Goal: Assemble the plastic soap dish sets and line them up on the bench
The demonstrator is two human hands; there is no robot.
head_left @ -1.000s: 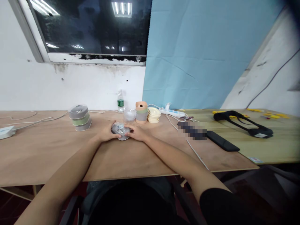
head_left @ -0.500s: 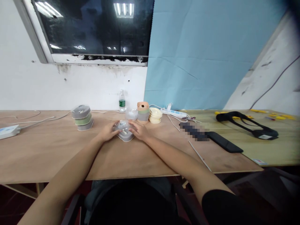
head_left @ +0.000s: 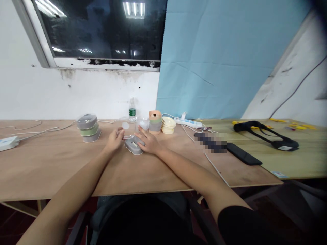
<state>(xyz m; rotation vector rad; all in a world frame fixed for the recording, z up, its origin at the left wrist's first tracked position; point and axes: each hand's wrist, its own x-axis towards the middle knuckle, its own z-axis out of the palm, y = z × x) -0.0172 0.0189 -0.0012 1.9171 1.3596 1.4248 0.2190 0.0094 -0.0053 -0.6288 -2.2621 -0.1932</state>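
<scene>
My left hand (head_left: 115,140) pinches the edge of a clear plastic lid (head_left: 128,136), which stands tilted up behind a small grey box (head_left: 134,148) on the table. The box's top is uncovered and a small pale piece shows inside it. My right hand (head_left: 150,140) lies at the box's right side with its fingers spread, touching the rim. Just behind that hand are clear lids or cups (head_left: 142,123), partly hidden by the fingers.
Left stands a grey-and-green stack of boxes (head_left: 88,127). Behind are a bottle (head_left: 132,113), an orange, green and grey stack (head_left: 155,121), cream bowls (head_left: 168,125) and a power strip (head_left: 187,122). A black phone-like slab (head_left: 244,154) and a black headband (head_left: 268,136) lie right.
The clear lid has come off the grey box and tilted up in my left hand, which has moved slightly left and up. My right hand stays by the box.
</scene>
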